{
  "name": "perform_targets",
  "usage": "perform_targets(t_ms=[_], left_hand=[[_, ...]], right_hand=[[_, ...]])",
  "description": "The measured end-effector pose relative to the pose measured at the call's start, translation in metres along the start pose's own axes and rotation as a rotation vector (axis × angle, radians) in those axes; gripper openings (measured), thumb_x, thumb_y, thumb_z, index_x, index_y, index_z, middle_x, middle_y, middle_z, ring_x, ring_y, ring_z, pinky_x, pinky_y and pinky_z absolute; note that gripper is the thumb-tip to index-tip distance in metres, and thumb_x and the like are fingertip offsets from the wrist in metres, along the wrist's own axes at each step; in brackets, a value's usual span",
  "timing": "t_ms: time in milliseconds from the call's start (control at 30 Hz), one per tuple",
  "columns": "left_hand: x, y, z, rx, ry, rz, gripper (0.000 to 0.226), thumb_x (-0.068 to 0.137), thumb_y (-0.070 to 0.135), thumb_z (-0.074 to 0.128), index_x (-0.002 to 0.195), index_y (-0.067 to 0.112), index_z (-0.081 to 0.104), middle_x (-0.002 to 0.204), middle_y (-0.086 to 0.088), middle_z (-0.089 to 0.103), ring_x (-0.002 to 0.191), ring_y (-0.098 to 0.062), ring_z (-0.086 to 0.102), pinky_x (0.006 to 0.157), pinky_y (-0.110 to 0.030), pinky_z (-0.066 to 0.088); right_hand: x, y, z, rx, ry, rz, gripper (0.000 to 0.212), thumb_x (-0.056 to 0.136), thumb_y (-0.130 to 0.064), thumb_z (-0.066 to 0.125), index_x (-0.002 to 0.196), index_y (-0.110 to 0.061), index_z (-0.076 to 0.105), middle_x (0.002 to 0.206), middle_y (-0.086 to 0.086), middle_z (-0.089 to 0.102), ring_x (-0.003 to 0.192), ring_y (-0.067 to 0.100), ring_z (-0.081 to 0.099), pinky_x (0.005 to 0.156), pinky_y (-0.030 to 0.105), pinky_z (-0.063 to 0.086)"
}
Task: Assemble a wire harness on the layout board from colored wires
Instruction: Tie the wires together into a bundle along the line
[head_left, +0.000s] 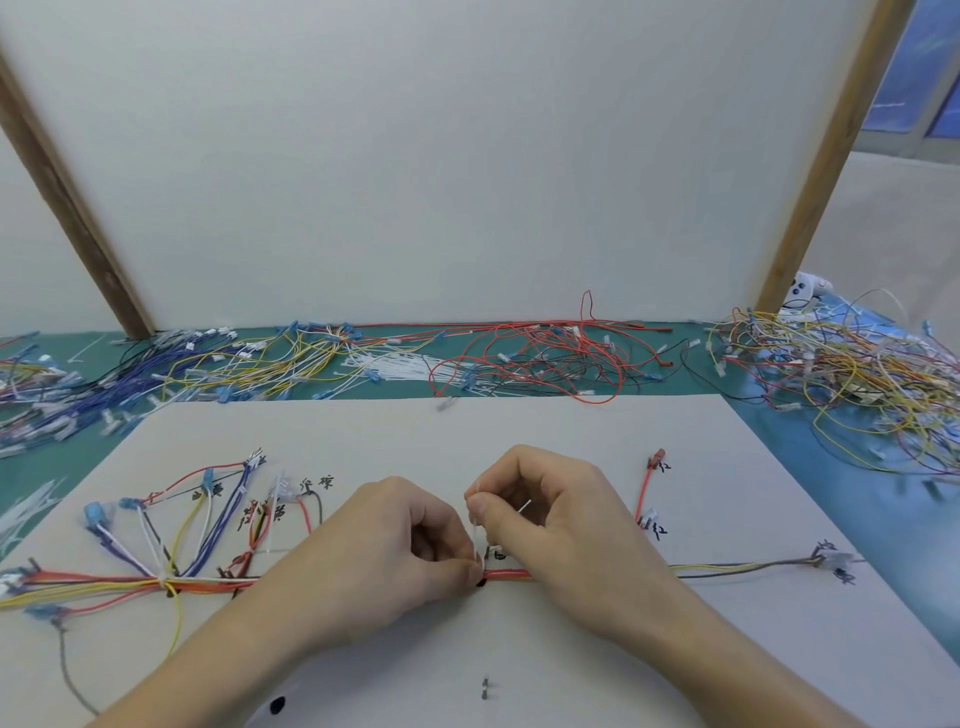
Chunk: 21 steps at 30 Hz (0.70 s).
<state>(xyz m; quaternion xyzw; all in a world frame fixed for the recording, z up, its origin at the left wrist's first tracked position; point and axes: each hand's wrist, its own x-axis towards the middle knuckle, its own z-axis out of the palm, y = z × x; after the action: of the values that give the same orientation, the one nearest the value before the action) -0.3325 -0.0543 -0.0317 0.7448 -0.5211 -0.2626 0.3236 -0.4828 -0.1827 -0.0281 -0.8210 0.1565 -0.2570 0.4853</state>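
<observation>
Across the near half of the layout board (519, 431), a bundle of colored wires (208, 582) runs left to right, branches fanning toward the board's left edge. At its middle, the left hand (384, 551) pinches the bundle while the right hand (545, 514) pinches a thin white cable tie (475, 535) rising from it. Light and limp, the wires would likely splay if released, so they are best gripped close beside the tie.

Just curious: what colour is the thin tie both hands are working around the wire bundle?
White, seen in the head view: the cable tie.
</observation>
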Motion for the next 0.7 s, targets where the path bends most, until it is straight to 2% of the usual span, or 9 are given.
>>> perform_targets(t_ms=[100,200,267,367,433,567,700], left_hand=[[-0.0007,-0.0009,0.0002,0.037,0.012,0.001,0.010,0.078,0.040,0.075,0.074,0.031,0.075,0.053,0.010,0.057,0.050,-0.003,0.046,0.052,-0.024,0.037],[-0.0008,-0.0013,-0.0007,0.051,0.017,0.007,0.011,0.076,0.043,0.074,0.075,0.032,0.074,0.055,0.010,0.057,0.052,-0.003,0.046,0.054,-0.026,0.038],[-0.0009,-0.0003,-0.0008,0.058,0.016,0.014,0.013,0.076,0.044,0.073,0.075,0.031,0.074,0.057,0.006,0.058,0.053,-0.004,0.046,0.055,-0.028,0.039],[-0.0014,0.0013,-0.0006,0.064,0.011,0.026,0.014,0.079,0.041,0.074,0.076,0.028,0.073,0.062,0.003,0.061,0.055,-0.003,0.047,0.056,-0.028,0.040],[-0.0018,0.0024,-0.0008,0.076,0.005,0.032,0.014,0.080,0.040,0.074,0.076,0.027,0.072,0.066,0.001,0.064,0.057,-0.003,0.048,0.057,-0.029,0.042],[-0.0016,0.0043,-0.0006,0.095,0.014,0.033,0.012,0.082,0.037,0.076,0.076,0.027,0.072,0.071,0.001,0.068,0.058,-0.003,0.051,0.060,-0.032,0.047],[-0.0013,0.0049,-0.0006,0.107,0.020,0.040,0.011,0.083,0.035,0.076,0.076,0.027,0.072,0.071,0.004,0.068,0.059,-0.002,0.053,0.059,-0.024,0.046]], right_hand=[[-0.0012,-0.0009,-0.0001,0.077,-0.018,0.011,0.015,0.092,-0.008,0.069,0.082,-0.019,0.070,0.077,0.004,0.072,0.070,0.025,0.068,0.069,0.040,0.058],[-0.0014,-0.0010,-0.0005,0.155,-0.041,0.044,0.013,0.092,-0.006,0.068,0.083,-0.015,0.070,0.076,0.011,0.072,0.072,0.032,0.069,0.073,0.049,0.060],[-0.0011,-0.0005,-0.0003,0.198,-0.057,0.068,0.011,0.092,-0.005,0.068,0.084,-0.011,0.070,0.075,0.013,0.072,0.068,0.030,0.068,0.071,0.047,0.060],[0.0000,0.0005,0.0000,0.287,-0.082,0.115,0.011,0.092,-0.002,0.067,0.084,-0.007,0.070,0.070,0.011,0.071,0.065,0.019,0.066,0.065,0.030,0.057],[0.0005,0.0002,0.0000,0.348,-0.083,0.139,0.011,0.092,0.001,0.066,0.083,-0.005,0.070,0.069,0.009,0.070,0.065,0.018,0.066,0.064,0.024,0.055],[0.0009,-0.0004,0.0011,0.431,-0.075,0.173,0.012,0.092,0.004,0.065,0.083,-0.002,0.070,0.070,0.010,0.068,0.063,0.017,0.064,0.063,0.023,0.055],[0.0016,-0.0008,0.0013,0.479,-0.075,0.204,0.015,0.092,0.005,0.065,0.081,-0.003,0.071,0.070,0.012,0.067,0.062,0.017,0.063,0.061,0.024,0.054]])
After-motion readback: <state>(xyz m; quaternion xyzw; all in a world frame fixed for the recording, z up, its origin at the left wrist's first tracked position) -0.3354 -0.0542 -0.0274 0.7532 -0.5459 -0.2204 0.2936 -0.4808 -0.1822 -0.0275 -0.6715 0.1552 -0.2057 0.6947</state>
